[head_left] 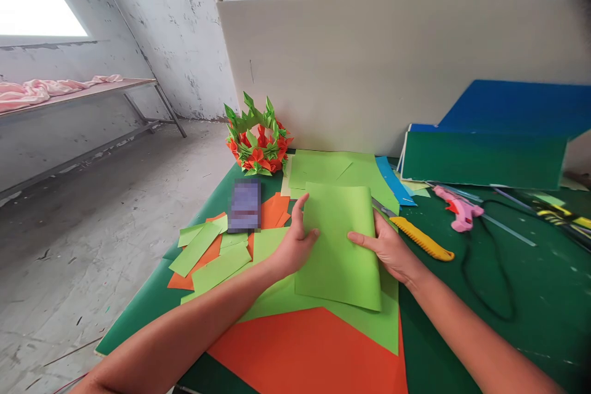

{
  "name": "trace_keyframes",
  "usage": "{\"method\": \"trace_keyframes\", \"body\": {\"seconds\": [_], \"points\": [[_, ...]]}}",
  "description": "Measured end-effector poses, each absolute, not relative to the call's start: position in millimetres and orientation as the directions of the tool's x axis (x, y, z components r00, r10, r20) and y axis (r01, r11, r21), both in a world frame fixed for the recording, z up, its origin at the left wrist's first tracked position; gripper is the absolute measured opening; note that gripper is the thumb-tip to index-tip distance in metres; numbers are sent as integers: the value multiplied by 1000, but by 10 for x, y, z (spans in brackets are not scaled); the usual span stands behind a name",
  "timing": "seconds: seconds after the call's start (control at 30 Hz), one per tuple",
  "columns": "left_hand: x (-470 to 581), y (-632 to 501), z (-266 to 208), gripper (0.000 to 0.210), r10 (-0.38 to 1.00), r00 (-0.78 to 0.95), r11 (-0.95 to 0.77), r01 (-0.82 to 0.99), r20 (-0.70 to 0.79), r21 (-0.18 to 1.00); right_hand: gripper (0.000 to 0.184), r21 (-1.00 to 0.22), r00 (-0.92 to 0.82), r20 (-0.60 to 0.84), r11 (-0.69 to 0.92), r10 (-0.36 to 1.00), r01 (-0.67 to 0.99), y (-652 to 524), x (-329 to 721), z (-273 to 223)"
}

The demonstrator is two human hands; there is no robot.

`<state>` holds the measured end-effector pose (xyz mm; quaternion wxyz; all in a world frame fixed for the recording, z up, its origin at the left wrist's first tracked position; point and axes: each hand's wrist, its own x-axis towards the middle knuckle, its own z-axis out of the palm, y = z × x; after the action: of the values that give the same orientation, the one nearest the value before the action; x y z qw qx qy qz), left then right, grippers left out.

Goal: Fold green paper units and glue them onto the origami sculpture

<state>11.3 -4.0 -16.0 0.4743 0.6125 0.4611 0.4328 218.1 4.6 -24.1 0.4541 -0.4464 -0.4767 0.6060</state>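
Note:
A light green sheet of paper (339, 274), folded over with the bend on its right side, is held between my two hands. My left hand (293, 245) grips its left edge, the thumb on the front face and the index finger pointing up. Around the right edge is my right hand (392, 250), thumb pressed on the front and fingers hidden behind. Below the folded sheet lie a larger green sheet (272, 298) and an orange sheet (314, 354). Close to my right hand lies a yellow utility knife (422, 238).
At the back left stands a folded-paper ornament (258, 141). A blurred purple item (244, 206) rests near green paper strips (221, 268). To the right are a pink glue gun (458, 208) with its cord, a blue strip (394, 181) and boards (484, 160). A pale panel (351, 74) closes the back.

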Motion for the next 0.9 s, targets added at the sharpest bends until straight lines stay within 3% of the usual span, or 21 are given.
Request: {"method": "trace_keyframes", "body": {"seconds": [0.2,0.3,0.37,0.43,0.5,0.57,0.67,0.9], "points": [[83,-36,-124,45,963,258,-143,258,75,955,83,-988,-200,-92,-114,975,-102,46,2177,-249],[46,6,-102,41,973,229,-108,304,38,947,89,-998,-191,-49,-56,980,-33,69,2187,-305],[8,57,-104,41,979,205,-67,333,-3,941,92,-988,-116,73,88,991,125,78,2198,-330],[-31,112,-116,42,980,193,-32,383,-46,923,84,-889,-103,268,287,958,356,67,2202,-317],[-61,159,-135,42,978,205,-57,448,-40,892,62,-716,-270,393,477,879,509,33,2188,-264],[-75,189,-153,42,974,227,-107,490,-9,865,40,-574,-511,370,623,776,531,-10,2151,-203],[-77,208,-180,40,971,237,-135,508,13,850,34,-457,-723,233,729,650,509,-61,2080,-168],[-115,212,-210,42,965,258,-183,552,42,813,37,-406,-794,133,763,593,502,-66,2042,-257]]}}
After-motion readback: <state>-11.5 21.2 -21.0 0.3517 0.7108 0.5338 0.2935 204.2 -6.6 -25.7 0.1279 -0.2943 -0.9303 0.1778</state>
